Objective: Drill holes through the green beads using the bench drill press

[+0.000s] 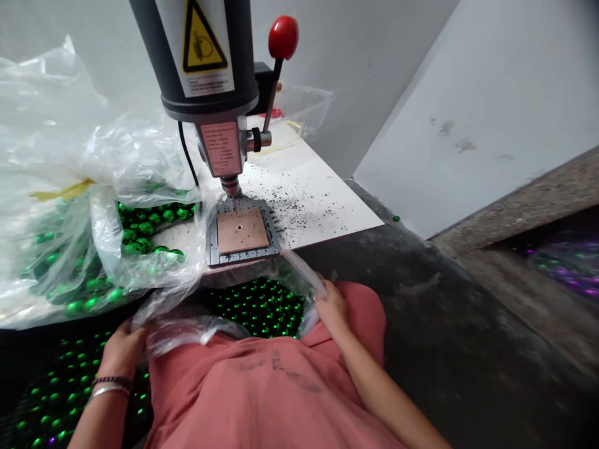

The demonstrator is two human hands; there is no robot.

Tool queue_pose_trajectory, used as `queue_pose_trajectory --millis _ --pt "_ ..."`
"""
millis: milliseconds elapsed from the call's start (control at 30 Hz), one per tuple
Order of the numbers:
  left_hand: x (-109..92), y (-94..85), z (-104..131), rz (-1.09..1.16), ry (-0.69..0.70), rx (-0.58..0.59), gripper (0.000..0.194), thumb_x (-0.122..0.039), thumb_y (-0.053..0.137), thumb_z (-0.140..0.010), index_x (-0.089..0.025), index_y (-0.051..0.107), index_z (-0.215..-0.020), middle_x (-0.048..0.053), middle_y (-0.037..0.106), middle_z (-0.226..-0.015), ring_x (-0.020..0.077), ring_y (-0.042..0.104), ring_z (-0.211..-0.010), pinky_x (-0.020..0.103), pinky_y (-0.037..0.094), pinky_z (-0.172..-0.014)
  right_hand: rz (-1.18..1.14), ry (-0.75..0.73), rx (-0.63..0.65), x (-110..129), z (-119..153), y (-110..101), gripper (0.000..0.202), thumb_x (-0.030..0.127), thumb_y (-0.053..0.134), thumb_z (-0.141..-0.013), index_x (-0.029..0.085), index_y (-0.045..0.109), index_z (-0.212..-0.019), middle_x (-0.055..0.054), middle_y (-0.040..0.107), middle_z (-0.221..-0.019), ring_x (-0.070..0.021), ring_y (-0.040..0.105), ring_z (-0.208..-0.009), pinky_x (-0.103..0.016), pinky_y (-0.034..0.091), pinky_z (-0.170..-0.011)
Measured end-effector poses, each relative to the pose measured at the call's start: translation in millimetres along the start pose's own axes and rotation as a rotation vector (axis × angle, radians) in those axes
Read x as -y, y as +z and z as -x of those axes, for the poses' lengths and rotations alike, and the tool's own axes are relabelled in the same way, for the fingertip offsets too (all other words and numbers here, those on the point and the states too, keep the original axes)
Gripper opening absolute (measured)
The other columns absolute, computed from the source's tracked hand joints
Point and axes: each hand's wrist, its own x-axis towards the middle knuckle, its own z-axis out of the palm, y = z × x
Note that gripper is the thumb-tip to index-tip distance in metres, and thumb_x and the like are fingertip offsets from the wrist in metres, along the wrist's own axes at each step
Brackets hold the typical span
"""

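My left hand, with a dark beaded band and a silver bangle at the wrist, grips the edge of a clear plastic bag. On the other side, my right hand pinches that bag's rim beside my knee. Between my hands the bag's mouth is spread over my lap, and many shiny green balls show inside. Just beyond stands a bench drill press, its thin bit over a square wooden block with a small hole. The block rests on the grey slotted base plate.
Left of the drill, a knotted clear bag lies open with more green balls. Dark shavings litter the white board. The red-knobbed lever sticks out rightward. More green balls lie low at left; one ball is on the floor.
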Motion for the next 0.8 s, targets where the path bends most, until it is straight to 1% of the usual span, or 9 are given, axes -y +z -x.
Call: queue_pose_trajectory --millis 100,200,267,367,467,533,600,700,800 --pt "8 -3.1 15 -0.323 0.086 -0.257 0.052 -0.044 0.059 -0.070 -0.015 0.058 -0.113 0.014 0.063 -0.093 0.0389 0.056 -0.100 0.051 0.046 -0.084 0.094 -0.073 0.037 -2 8 -3 0.035 0.039 0.046 -0.086 0.018 0.052 -0.114 -0.007 0.058 -0.109 -0.0149 0.057 -0.098 -0.036 0.048 -0.088" --pt "-4 10.9 48 -0.404 0.425 -0.447 0.054 -0.040 0.056 -0.075 -0.016 0.052 -0.123 0.017 0.057 -0.111 0.0359 0.052 -0.109 0.050 0.041 -0.094 0.155 -0.174 0.045 3 20 -9 0.050 0.040 0.055 -0.079 0.018 0.046 -0.123 -0.011 0.057 -0.115 -0.0214 0.057 -0.103 -0.038 0.047 -0.091" --pt "-18 33.0 65 -0.338 0.679 -0.316 0.045 -0.034 0.051 -0.080 -0.018 0.054 -0.122 0.015 0.056 -0.116 0.0287 0.051 -0.112 0.042 0.038 -0.100 0.179 -0.264 0.006 13 29 -17 0.072 0.044 0.060 -0.073 0.016 0.034 -0.133 -0.014 0.048 -0.129 -0.0258 0.049 -0.117 -0.041 0.042 -0.098" --pt "-36 84.0 66 -0.333 0.899 0.229 0.053 -0.030 0.058 -0.075 -0.026 0.051 -0.127 0.010 0.049 -0.132 0.0241 0.044 -0.123 0.039 0.034 -0.104 0.221 -0.416 -0.040 36 44 -27 0.072 0.050 0.050 -0.079 0.014 0.027 -0.137 -0.014 0.035 -0.140 -0.0250 0.032 -0.132 -0.043 0.029 -0.110" --pt "-41 134.3 44 -0.464 0.702 0.505 0.072 -0.021 0.079 -0.041 -0.026 0.063 -0.111 0.012 0.056 -0.126 0.0371 0.037 -0.128 0.053 0.017 -0.108 0.292 -0.570 0.110 57 56 -18 0.045 0.043 0.034 -0.089 0.020 0.044 -0.126 -0.009 0.052 -0.125 -0.0156 0.046 -0.119 -0.033 0.035 -0.106" --pt "-39 148.3 31 -0.474 0.531 0.585 0.046 -0.018 0.077 -0.042 -0.024 0.071 -0.087 0.013 0.069 -0.098 0.0382 0.053 -0.111 0.055 0.026 -0.102 0.360 -0.657 0.285 62 58 -1 0.034 0.039 0.037 -0.089 0.023 0.053 -0.115 -0.004 0.059 -0.112 -0.0107 0.054 -0.106 -0.027 0.043 -0.097" --pt "-37 137.0 31 -0.465 0.474 0.587 0.021 -0.021 0.070 -0.055 -0.022 0.070 -0.076 0.012 0.070 -0.079 0.0332 0.063 -0.093 0.048 0.039 -0.091 0.451 -0.688 0.430 58 54 21 0.032 0.040 0.045 -0.087 0.019 0.056 -0.108 -0.004 0.060 -0.107 -0.0122 0.056 -0.101 -0.032 0.046 -0.093" --pt "-39 81.1 58 -0.341 0.559 0.574 0.019 -0.022 0.053 -0.074 -0.023 0.069 -0.083 0.008 0.070 -0.081 0.0230 0.065 -0.081 0.032 0.046 -0.078 0.582 -0.656 0.553 40 44 48 0.038 0.040 0.048 -0.085 0.015 0.052 -0.113 -0.008 0.056 -0.113 -0.0150 0.055 -0.103 -0.039 0.048 -0.090" --pt "-46 23.5 98 -0.249 0.703 0.804 0.019 -0.031 0.052 -0.079 -0.024 0.069 -0.075 0.002 0.068 -0.072 0.0158 0.060 -0.065 0.022 0.046 -0.063 0.688 -0.607 0.619 24 36 66 0.039 0.039 0.049 -0.085 0.015 0.051 -0.116 -0.008 0.054 -0.116 -0.0155 0.054 -0.104 -0.039 0.048 -0.090"
